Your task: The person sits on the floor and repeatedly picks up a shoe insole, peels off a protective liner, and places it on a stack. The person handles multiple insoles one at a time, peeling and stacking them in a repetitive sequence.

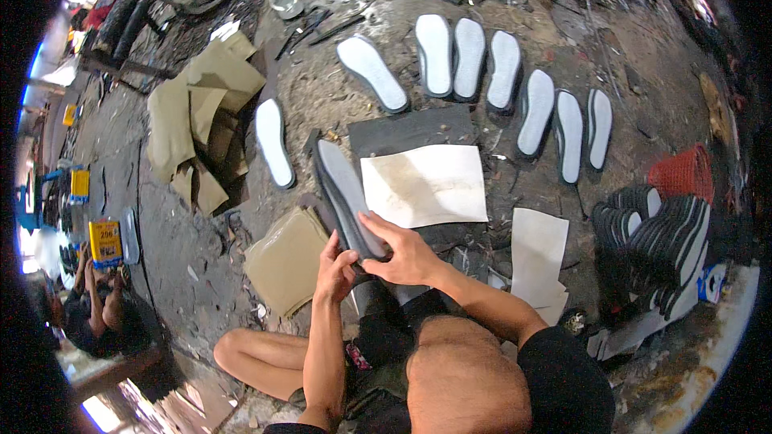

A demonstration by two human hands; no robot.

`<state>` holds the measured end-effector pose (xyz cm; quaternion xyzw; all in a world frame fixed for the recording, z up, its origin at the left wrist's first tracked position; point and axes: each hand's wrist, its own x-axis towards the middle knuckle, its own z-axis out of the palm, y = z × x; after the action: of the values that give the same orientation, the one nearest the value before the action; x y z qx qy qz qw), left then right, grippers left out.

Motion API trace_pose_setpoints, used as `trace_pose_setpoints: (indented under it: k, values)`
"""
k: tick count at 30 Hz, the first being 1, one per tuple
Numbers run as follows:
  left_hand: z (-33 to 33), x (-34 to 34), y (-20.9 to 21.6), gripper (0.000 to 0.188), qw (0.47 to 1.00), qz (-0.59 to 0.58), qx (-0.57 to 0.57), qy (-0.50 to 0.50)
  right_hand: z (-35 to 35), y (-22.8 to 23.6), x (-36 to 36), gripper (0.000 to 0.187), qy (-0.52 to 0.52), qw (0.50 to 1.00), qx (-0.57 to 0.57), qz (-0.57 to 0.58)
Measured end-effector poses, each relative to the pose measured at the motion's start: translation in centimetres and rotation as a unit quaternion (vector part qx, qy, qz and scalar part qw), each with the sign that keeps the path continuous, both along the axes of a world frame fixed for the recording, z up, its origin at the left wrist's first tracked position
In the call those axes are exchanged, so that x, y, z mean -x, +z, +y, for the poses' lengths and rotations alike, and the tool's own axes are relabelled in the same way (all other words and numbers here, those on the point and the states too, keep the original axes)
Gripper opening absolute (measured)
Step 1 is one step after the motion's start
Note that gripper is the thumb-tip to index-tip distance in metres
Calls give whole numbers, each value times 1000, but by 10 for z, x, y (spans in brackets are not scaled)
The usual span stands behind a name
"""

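Between my two hands is a shoe sole [351, 185] with a grey top face and dark edges, its toe end pointing away from me. My left hand [334, 267] grips its near end from the left side. On the right, my right hand [400, 251] holds the same end, its fingers lying over the grey face. A white sheet [426, 185] on a dark flat board [414, 130] lies just beyond my right hand. Beside my left hand rests a stack of beige sheets [285, 261].
Several white-topped soles [467, 60] lie in an arc beyond the board, and one sole [274, 143] lies apart at left. Beige sheet pieces [201, 104] are heaped far left. Stacked dark soles [659, 237], a red basket [682, 174] and a pale sheet [539, 253] are at right.
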<state>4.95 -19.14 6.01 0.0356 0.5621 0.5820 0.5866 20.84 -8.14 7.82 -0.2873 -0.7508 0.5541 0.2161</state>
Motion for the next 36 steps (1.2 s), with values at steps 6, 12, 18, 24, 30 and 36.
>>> trace_pose_setpoints:
  k: [6, 12, 18, 24, 30, 36]
  values:
    - [-36, 35, -20, 61, 978, 116, 131, 116, 51, 7, -15, 41, -210, 967, -66, -127]
    - [-118, 81, -37, 56, 890, 371, 267, -1, 115, 47, -70, 39, -430, 860, 155, 228]
    - [-46, 16, -5, 55, 788, 610, 75, -37, 76, 31, -86, 55, -291, 897, 285, 174]
    - [79, -69, 22, 36, 978, 184, -65, -78, 37, -33, -91, 50, -428, 779, 416, 191]
    - [91, -56, -70, 52, 791, 570, 203, -91, 102, 8, -177, 53, -635, 750, 20, 183]
    - [89, -82, -83, 54, 609, 782, 115, -64, 97, 36, -200, 44, -709, 682, -81, 158]
